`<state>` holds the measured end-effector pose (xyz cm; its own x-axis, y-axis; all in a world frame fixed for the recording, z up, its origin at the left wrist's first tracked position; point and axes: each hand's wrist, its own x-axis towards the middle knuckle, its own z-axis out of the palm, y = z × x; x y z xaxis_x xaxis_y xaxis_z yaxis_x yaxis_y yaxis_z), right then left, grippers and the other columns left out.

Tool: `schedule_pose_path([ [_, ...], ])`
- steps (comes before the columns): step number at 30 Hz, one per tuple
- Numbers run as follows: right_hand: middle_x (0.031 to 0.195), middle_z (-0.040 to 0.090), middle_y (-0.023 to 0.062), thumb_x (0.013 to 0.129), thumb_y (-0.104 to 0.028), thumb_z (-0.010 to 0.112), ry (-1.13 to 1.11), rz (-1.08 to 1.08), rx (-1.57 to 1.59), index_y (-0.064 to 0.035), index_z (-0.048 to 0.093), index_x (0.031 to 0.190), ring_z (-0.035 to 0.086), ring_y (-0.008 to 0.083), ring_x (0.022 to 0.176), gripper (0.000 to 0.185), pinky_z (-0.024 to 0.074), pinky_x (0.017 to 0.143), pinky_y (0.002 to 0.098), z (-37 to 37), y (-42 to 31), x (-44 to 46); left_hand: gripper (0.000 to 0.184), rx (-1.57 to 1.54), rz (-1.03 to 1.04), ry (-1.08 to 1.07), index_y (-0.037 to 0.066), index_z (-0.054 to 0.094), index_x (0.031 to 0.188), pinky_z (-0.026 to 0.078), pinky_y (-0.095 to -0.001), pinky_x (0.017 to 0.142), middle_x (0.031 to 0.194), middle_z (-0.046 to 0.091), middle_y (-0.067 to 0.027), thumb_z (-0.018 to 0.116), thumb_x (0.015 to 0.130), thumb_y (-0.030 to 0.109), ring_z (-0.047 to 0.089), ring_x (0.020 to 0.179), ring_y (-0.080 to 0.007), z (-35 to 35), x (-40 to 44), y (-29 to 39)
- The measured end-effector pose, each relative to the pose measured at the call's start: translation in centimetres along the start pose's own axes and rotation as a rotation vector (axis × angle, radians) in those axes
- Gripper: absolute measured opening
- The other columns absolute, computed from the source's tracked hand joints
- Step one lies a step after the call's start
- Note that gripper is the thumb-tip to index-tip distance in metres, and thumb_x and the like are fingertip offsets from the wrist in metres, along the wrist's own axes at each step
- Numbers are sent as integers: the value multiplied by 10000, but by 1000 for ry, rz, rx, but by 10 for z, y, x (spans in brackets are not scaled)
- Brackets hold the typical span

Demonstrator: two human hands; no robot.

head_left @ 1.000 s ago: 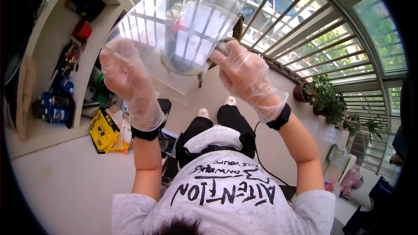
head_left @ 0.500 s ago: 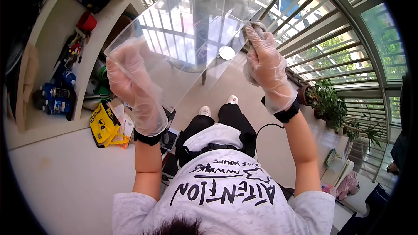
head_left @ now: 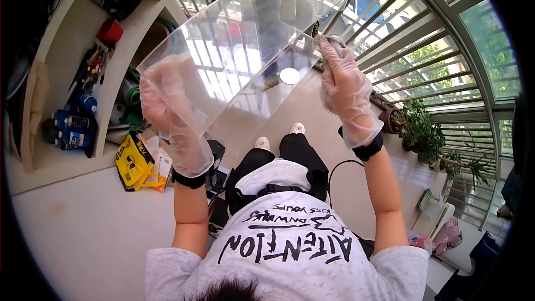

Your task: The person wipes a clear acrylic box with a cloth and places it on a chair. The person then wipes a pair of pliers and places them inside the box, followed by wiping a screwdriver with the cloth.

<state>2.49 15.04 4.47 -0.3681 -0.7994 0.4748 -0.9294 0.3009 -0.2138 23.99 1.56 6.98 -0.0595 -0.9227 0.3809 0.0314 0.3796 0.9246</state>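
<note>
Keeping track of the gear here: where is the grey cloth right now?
In the head view, the grey cloth is on the right side, gripped in the gloved right hand, beside the right edge of the clear plastic piece.

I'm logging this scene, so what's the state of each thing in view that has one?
Clear plastic piece: held up, tilted
Grey cloth: bunched
Left hand: gloved, gripping the plastic
Right hand: gloved, closed on the cloth
Yellow bag: creased, slumped
Potted plants: leafy, green
Shelf unit: open-fronted, stocked
</note>
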Motion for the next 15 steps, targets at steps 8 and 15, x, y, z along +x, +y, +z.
schedule_pose_path([
  [8, 899, 548, 94, 739, -52, 529, 165, -39, 91, -210, 515, 1221, 591, 287, 652, 507, 496, 543, 334, -19, 53, 11, 298, -61, -53, -38, 59, 544, 971, 425, -278, 826, 905, 606, -87, 462, 904, 338, 585, 853, -163, 3, -5, -13],
  [15, 856, 547, 113, 819, -54, 508, -346, -470, -138, -17, 541, 998, 559, 220, 518, 186, 472, 439, 311, -24, 14, 39, 133, -333, 9, -207, 9, 558, 988, 482, -236, 714, 916, 617, -71, 482, 898, 72, 595, 775, -114, 17, -4, -12],
])
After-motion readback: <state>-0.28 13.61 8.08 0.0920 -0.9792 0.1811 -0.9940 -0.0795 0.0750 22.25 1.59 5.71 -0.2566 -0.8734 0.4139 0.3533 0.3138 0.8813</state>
